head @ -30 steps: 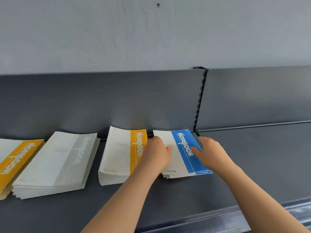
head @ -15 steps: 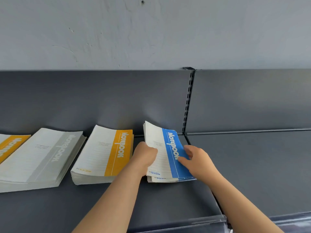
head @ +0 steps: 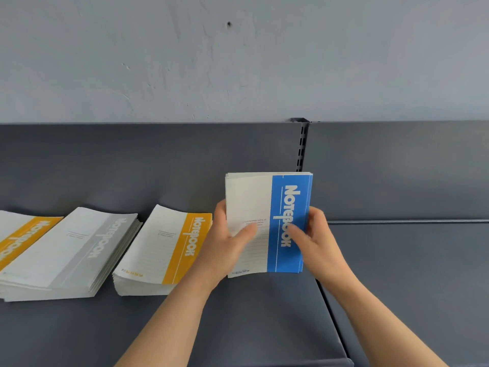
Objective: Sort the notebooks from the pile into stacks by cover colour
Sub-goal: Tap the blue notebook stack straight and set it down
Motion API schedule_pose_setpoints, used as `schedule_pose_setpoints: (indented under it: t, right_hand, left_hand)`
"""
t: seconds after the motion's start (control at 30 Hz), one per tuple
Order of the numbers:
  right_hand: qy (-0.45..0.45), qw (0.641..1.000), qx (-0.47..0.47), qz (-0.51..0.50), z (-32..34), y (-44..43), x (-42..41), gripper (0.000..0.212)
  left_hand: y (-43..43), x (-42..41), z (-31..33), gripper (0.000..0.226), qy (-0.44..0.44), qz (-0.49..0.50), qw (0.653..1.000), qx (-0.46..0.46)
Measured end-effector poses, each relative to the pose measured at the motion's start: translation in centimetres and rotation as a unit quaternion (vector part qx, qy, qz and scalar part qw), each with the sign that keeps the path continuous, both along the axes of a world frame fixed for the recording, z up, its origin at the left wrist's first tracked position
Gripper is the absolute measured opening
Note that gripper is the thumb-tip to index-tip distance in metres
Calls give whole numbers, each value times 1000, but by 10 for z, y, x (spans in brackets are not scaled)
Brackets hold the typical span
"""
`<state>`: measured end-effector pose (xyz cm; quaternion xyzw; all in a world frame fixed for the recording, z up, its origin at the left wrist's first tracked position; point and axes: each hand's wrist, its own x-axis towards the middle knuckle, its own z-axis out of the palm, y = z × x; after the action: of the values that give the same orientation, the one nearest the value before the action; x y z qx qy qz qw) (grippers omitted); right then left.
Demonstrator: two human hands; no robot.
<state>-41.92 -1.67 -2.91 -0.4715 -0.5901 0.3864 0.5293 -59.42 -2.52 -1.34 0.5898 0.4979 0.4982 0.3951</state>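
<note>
A small stack of blue-striped notebooks (head: pixel 280 205) stands nearly upright on the dark shelf (head: pixel 259 313), its lower edge on the shelf surface. My left hand (head: pixel 225 239) grips its left edge with the thumb on the cover. My right hand (head: pixel 312 237) grips the right, blue edge, thumb across the cover. To the left lies a stack of orange-striped notebooks (head: pixel 164 250), then a stack of grey-striped notebooks (head: pixel 74 250), and another orange-striped stack (head: pixel 18 237) cut off by the left edge.
A slotted upright post (head: pixel 301 147) stands behind the blue stack where two shelf sections meet. The right shelf section (head: pixel 410 274) is bare. A grey back panel and a pale wall (head: pixel 238 62) rise behind.
The blue stack lay flat one second ago; both hands have tilted it up onto its lower edge, and it now stands nearly upright. The view has shifted right.
</note>
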Motion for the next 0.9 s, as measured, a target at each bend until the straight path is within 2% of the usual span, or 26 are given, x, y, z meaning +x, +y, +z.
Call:
schedule_pose_setpoints:
  t: [0.07, 0.13, 0.23, 0.33, 0.43, 0.5, 0.53, 0.57, 0.63, 0.7, 0.8, 0.9]
  right_hand:
    - [69, 997, 29, -17, 17, 4, -1, 18]
    - [111, 992, 33, -48, 40, 12, -2, 19]
    - [141, 987, -27, -65, 67, 24, -8, 33]
    - [131, 986, -45, -89, 71, 31, -16, 27]
    - [136, 987, -26, -80, 62, 28, -15, 30]
    - [137, 990, -23, -22, 49, 20, -8, 30]
    - [116, 993, -23, 4, 38, 16, -3, 24]
    - [77, 996, -28, 17, 25, 12, 1, 14]
    - [-28, 999, -42, 19, -1, 4, 5, 24]
    - [-88, 996, -32, 1, -16, 0, 6, 27]
    - [-96, 995, -4, -17, -15, 2, 8, 21]
    - [-120, 993, -2, -12, -18, 3, 8, 20]
  left_hand:
    - [2, 4, 15, 40, -58, 26, 997, 38]
    - [7, 10, 38, 26, -85, 81, 990, 77]
    - [17, 26, 60, 28, -78, 155, 983, 62]
    - [23, 35, 58, 19, -40, 192, 979, 47]
    - [19, 31, 54, 25, -69, 163, 982, 66]
    - [12, 23, 44, 39, -136, 78, 986, 53]
    - [10, 20, 33, 42, -141, 35, 989, 40]
    - [7, 17, 20, 40, -116, 8, 993, 30]
    - [0, 13, -7, 30, 15, 7, 1000, 15]
    - [-3, 11, -23, 33, 136, 43, 989, 23]
    - [-4, 6, -20, 35, 168, 85, 981, 51]
    - [-4, 4, -20, 35, 178, 75, 981, 35]
